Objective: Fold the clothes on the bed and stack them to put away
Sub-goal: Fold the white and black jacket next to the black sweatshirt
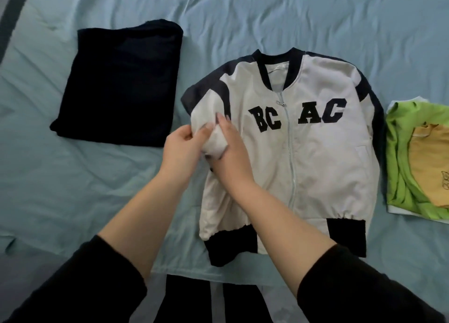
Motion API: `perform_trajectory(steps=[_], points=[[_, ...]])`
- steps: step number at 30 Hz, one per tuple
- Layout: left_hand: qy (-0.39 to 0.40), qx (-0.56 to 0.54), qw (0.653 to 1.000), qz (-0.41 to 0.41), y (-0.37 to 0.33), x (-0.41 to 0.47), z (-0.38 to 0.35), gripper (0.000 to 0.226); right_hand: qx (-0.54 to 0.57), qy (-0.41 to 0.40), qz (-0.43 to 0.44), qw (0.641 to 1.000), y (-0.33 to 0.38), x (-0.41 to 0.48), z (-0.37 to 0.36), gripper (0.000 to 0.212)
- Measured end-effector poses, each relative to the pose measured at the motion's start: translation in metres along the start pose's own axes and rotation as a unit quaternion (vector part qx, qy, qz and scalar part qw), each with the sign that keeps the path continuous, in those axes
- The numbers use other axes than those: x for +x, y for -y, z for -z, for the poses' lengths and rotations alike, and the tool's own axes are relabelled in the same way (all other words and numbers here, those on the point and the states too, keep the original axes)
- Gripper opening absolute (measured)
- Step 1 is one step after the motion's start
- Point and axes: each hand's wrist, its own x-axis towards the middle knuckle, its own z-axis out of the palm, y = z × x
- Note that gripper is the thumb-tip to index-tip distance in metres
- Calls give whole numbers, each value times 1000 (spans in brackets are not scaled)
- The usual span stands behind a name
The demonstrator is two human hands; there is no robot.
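White cloth with black trim makes up the zip-front jacket (315, 164), which lies flat and face up on the pale blue bed (73, 189), its body stretching away to the right of both hands. The black letters BC and AC sit on either side of the zip. The left hand (181, 147) and the right hand (230, 152) meet over the jacket's left edge. Both are closed on the bunched white sleeve (209, 128): the left hand pinches its end between curled fingers and thumb, and the right hand's fingers wrap over it from the other side. Under the right wrist runs the jacket's side, down to the black waistband near the forearm. Beyond the left hand, up and to its left and well apart from it, rests a folded black garment (121, 84). Far to the right of the right hand, just past the jacket's other sleeve, a green garment (398, 152) lies with a yellow garment (430, 157) on top of it.
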Motion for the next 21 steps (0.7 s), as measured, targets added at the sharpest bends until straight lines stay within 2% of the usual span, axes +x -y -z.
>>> perform_trajectory(steps=[2,3,5,8,10,12,14,16,17,18,19,21], points=[[15,-19,1000,15,-4,-6,7,35,110,-44,-80,990,4,15,3,20],[7,-44,998,49,-3,-5,9,34,129,-68,-120,982,2,22,6,9],[-5,-91,983,162,7,4,11,47,151,-84,-200,964,-6,29,15,32],[44,-134,935,325,18,17,-2,82,264,-94,-281,918,-16,31,29,53],[82,-231,893,377,21,27,-19,97,339,-88,-306,885,-27,32,35,59],[114,-294,868,384,16,35,-29,92,368,-78,-319,870,-34,31,36,60],[117,-278,889,344,13,42,-32,60,373,-75,-327,865,-35,28,34,58],[49,-196,940,275,12,49,-25,23,340,-81,-340,873,-31,21,30,57],[11,-128,967,219,9,51,-16,18,318,-89,-336,882,-31,19,28,56],[-17,-60,987,148,6,51,-5,23,300,-95,-320,894,-33,17,25,56],[-41,-1,997,70,-1,50,9,25,284,-92,-303,905,-32,14,22,58],[-82,83,991,-72,-19,43,42,27,235,-61,-275,930,-27,8,15,70]])
